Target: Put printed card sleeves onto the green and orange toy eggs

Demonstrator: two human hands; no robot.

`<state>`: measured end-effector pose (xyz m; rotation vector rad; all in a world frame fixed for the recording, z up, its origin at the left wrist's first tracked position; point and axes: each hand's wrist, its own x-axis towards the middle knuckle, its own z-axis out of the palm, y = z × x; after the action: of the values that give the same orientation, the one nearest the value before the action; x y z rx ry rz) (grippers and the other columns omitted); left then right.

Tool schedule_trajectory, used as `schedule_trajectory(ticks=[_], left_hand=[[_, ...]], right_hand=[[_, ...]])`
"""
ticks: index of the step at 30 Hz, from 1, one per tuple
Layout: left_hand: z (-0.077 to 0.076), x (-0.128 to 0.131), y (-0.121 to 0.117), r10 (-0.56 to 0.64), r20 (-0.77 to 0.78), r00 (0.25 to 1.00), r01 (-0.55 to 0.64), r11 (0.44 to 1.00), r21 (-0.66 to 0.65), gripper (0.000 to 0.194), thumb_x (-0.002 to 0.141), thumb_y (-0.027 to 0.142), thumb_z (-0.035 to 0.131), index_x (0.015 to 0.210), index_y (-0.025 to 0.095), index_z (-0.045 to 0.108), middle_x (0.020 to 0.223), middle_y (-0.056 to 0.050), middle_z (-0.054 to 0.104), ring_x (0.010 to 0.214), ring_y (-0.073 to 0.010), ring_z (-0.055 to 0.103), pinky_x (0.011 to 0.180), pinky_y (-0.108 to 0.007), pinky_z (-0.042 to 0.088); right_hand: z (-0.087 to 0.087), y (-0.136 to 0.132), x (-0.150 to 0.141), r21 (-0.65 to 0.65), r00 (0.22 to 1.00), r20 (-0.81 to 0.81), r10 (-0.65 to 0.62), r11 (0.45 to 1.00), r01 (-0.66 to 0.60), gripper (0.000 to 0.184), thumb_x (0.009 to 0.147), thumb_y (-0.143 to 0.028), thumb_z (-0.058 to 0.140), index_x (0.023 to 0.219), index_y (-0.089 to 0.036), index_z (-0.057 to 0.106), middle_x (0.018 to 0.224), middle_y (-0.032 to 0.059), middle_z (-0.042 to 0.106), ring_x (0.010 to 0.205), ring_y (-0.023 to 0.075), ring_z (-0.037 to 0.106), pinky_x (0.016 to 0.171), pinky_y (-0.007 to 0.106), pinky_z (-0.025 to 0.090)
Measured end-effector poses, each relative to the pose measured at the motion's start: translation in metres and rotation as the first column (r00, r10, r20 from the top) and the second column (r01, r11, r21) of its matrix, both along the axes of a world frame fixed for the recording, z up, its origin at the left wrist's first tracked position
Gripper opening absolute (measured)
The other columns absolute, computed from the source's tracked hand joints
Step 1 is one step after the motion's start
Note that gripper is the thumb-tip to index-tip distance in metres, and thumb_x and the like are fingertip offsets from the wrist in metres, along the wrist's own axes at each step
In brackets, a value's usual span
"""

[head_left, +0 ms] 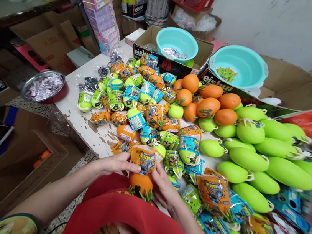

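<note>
Close to my red apron, both hands hold an orange egg-shaped toy [141, 184] with green leafy strands at its lower end. An orange printed sleeve [143, 158] covers its upper part and stands up past it. My left hand [118, 164] grips the sleeve from the left, thumb on its front. My right hand [162, 182] closes around the toy's right side; some of its fingers are hidden behind. Just beyond lies a heap of wrapped toys [131, 94] in orange, green and blue sleeves. More sleeved toys [215, 191] lie to the right of my right hand.
Bare orange toys [209, 107] and long green toys [248, 159] are piled on the white table [70, 120]. Two turquoise basins [181, 39] rest on cartons [169, 65] at the back. A metal bowl of small packets [45, 86] stands at the left corner. Stacked boxes [101, 8] rise behind.
</note>
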<state>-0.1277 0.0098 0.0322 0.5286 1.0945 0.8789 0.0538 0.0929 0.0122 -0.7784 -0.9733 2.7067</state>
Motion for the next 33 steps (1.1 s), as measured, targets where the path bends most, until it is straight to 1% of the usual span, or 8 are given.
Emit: schedule_trajectory(ticks=[4, 20, 24, 26, 28, 29, 31, 33], left_hand=[[-0.006, 0.006, -0.007, -0.007, 0.022, 1.0, 0.007, 1.0, 0.009, 0.049, 0.071, 0.034, 0.071, 0.116, 0.018, 0.059, 0.107, -0.007, 0.066, 0.099, -0.0225, 0.058, 0.091, -0.036, 0.042], [-0.014, 0.034, -0.023, 0.077, 0.224, 0.971, -0.078, 0.997, -0.003, 0.054, 0.062, 0.033, 0.077, 0.11, 0.015, 0.061, 0.1, -0.007, 0.067, 0.096, -0.0238, 0.059, 0.092, -0.038, 0.041], [-0.027, 0.029, -0.019, 0.121, 0.077, 0.99, -0.119, 0.992, -0.029, 0.056, 0.066, 0.04, 0.073, 0.116, 0.018, 0.057, 0.103, -0.007, 0.065, 0.091, -0.0211, 0.061, 0.082, -0.033, 0.046], [-0.043, 0.017, -0.019, 0.148, -0.185, 0.971, -0.164, 0.984, -0.072, 0.049, 0.076, 0.044, 0.062, 0.117, 0.019, 0.055, 0.101, -0.007, 0.066, 0.083, -0.0187, 0.063, 0.072, -0.03, 0.049], [-0.067, -0.001, -0.021, 0.154, -0.558, 0.815, -0.21, 0.977, -0.038, 0.037, 0.084, 0.044, 0.049, 0.11, 0.019, 0.06, 0.092, -0.006, 0.068, 0.076, -0.0174, 0.064, 0.068, -0.029, 0.049], [-0.081, -0.01, -0.022, 0.147, -0.727, 0.671, -0.212, 0.977, 0.002, 0.033, 0.086, 0.041, 0.046, 0.103, 0.018, 0.063, 0.087, -0.005, 0.069, 0.075, -0.0175, 0.064, 0.068, -0.029, 0.049], [-0.108, -0.026, -0.027, 0.138, -0.875, 0.464, -0.23, 0.973, 0.032, 0.027, 0.087, 0.034, 0.045, 0.092, 0.018, 0.067, 0.086, -0.006, 0.068, 0.081, -0.0201, 0.062, 0.075, -0.033, 0.047], [-0.133, -0.034, -0.03, 0.133, -0.922, 0.363, -0.238, 0.97, 0.046, 0.023, 0.086, 0.028, 0.047, 0.09, 0.019, 0.068, 0.091, -0.007, 0.066, 0.09, -0.0229, 0.059, 0.084, -0.037, 0.044]], right_hand=[[0.001, 0.001, 0.005, -0.036, 0.997, 0.058, 0.057, 0.998, -0.055, 0.053, 0.068, -0.041, 0.074, 0.113, -0.019, 0.057, 0.114, 0.0092, 0.064, 0.104, 0.0275, 0.06, 0.098, 0.044, 0.041], [-0.02, -0.017, 0.031, 0.133, 0.983, 0.17, 0.069, 0.987, -0.092, 0.057, 0.058, -0.045, 0.079, 0.104, -0.019, 0.06, 0.103, 0.008, 0.067, 0.096, 0.0287, 0.061, 0.087, 0.042, 0.045], [-0.016, 0.004, 0.021, 0.098, 0.986, 0.163, 0.023, 0.994, -0.04, 0.055, 0.06, -0.043, 0.078, 0.107, -0.02, 0.061, 0.102, 0.0081, 0.068, 0.094, 0.028, 0.062, 0.087, 0.042, 0.045], [-0.013, 0.037, 0.007, 0.164, 0.966, 0.246, -0.076, 0.986, 0.036, 0.05, 0.061, -0.043, 0.077, 0.102, -0.018, 0.064, 0.099, 0.009, 0.069, 0.088, 0.0267, 0.063, 0.084, 0.041, 0.047], [-0.011, 0.085, -0.017, 0.303, 0.927, 0.313, -0.207, 0.947, 0.109, 0.046, 0.059, -0.043, 0.078, 0.094, -0.017, 0.065, 0.093, 0.0089, 0.069, 0.083, 0.0247, 0.063, 0.078, 0.039, 0.049], [-0.011, 0.113, -0.033, 0.379, 0.91, 0.316, -0.269, 0.915, 0.139, 0.045, 0.056, -0.043, 0.079, 0.09, -0.017, 0.066, 0.09, 0.0078, 0.069, 0.08, 0.0235, 0.063, 0.075, 0.037, 0.05], [-0.013, 0.168, -0.071, 0.513, 0.886, 0.266, -0.38, 0.834, 0.204, 0.044, 0.057, -0.043, 0.077, 0.09, -0.017, 0.065, 0.085, 0.0056, 0.069, 0.077, 0.0212, 0.063, 0.07, 0.035, 0.052], [-0.018, 0.215, -0.112, 0.561, 0.859, 0.262, -0.44, 0.793, 0.236, 0.04, 0.057, -0.042, 0.077, 0.086, -0.018, 0.063, 0.082, 0.0034, 0.067, 0.075, 0.0184, 0.062, 0.067, 0.032, 0.053]])
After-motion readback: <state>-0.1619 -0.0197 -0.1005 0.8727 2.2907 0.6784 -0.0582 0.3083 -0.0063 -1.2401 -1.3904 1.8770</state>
